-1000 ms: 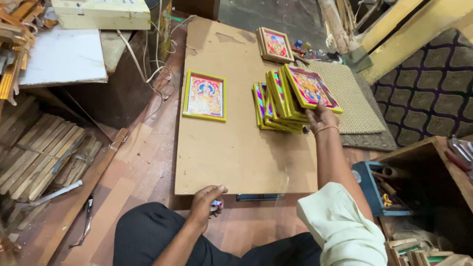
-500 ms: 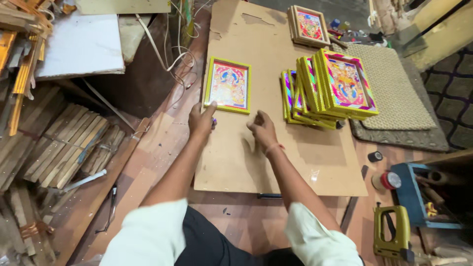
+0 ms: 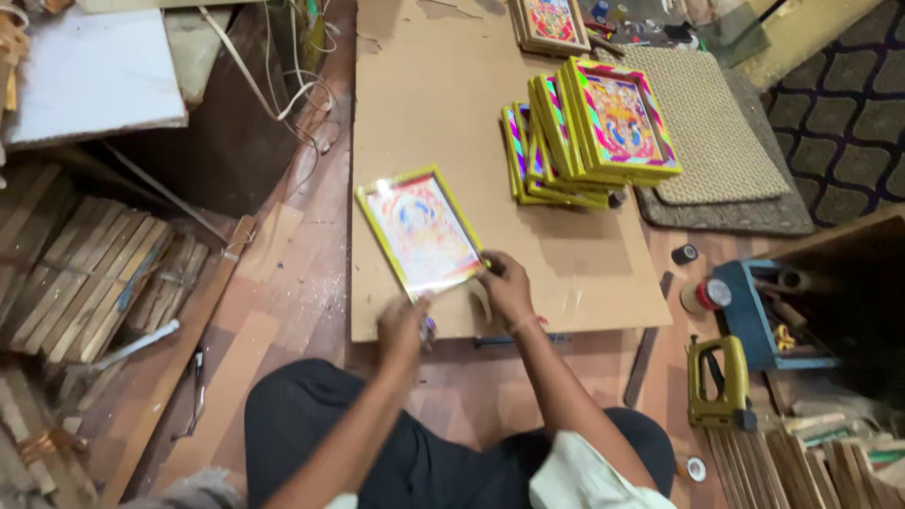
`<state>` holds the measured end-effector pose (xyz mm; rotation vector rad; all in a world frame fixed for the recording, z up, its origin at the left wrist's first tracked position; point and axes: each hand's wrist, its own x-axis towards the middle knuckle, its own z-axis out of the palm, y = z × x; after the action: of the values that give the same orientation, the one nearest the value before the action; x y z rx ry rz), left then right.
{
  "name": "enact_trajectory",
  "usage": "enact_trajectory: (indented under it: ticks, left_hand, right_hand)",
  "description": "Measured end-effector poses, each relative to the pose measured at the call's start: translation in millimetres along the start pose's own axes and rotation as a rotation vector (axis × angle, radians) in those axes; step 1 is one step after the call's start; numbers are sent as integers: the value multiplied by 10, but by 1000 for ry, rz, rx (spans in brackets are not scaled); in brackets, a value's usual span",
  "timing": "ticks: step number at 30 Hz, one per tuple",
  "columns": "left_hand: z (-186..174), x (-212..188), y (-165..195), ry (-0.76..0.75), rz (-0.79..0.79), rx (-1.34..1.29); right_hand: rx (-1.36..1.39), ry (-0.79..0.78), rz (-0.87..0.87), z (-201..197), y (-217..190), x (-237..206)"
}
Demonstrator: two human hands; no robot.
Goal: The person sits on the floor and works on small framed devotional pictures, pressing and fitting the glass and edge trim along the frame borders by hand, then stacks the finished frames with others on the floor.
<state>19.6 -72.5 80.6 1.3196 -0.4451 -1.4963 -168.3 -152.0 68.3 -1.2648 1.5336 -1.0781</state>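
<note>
Centrally, a large flat sheet of brown board, matt and rectangular with a chipped far edge, lay on a worn wooden floor and served as the work surface. On the board's near left part lay a single framed picture, rectangular, turned at an angle, with a narrow glossy yellow-green frame and a pale, glare-washed print of reds and blues under a shiny face; its near corner reached almost to the board's near edge. The right hand rested at the picture's near right corner, fingers curled and touching the frame edge, thumb side towards the print. The left hand sat at the board's near edge, just below the picture's near corner, loosely closed; a small object showed beside it, too blurred to identify, and whether the hand gripped it could not be told. On the board's right part stood a slumped stack of framed pictures, frames striped in yellow, pink and green, the top one tilted. Another framed picture lay at the board's far end. Right of the board lay a woven beige mat, coarse in texture. Beyond the board's near right corner stood a roll of tape, a blue tool tray and a yellow staple gun. Left of the board lay bundles of rough wooden strips.
</note>
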Motion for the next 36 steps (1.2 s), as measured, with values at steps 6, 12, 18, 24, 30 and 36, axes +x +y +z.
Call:
enact_trajectory:
  ticks: [6,12,18,24,30,36]
  left_hand:
    - [-138,-931,-545,-84,-42,32]
    - [-409,-862,-662,-324,232,148]
    - [-359,-944,-659,-603,498,88]
    - [-325,-1069,-506,-565,524,219]
    - [-304,-1139,-377,-563,454,263]
    - [-292,-1171,-350,-575,421,241]
  right_hand:
    - [-50,-36,-3,-526,420,-709]
    - [-11,112,-74,-630,339,-1323]
    - [507,-222,283,-399,95,-1910]
    - [691,-338,348,-339,-8,-1912]
    - [678,-377,329,-297,-78,-1897]
    - [657,-424,254,-287,-171,-1924]
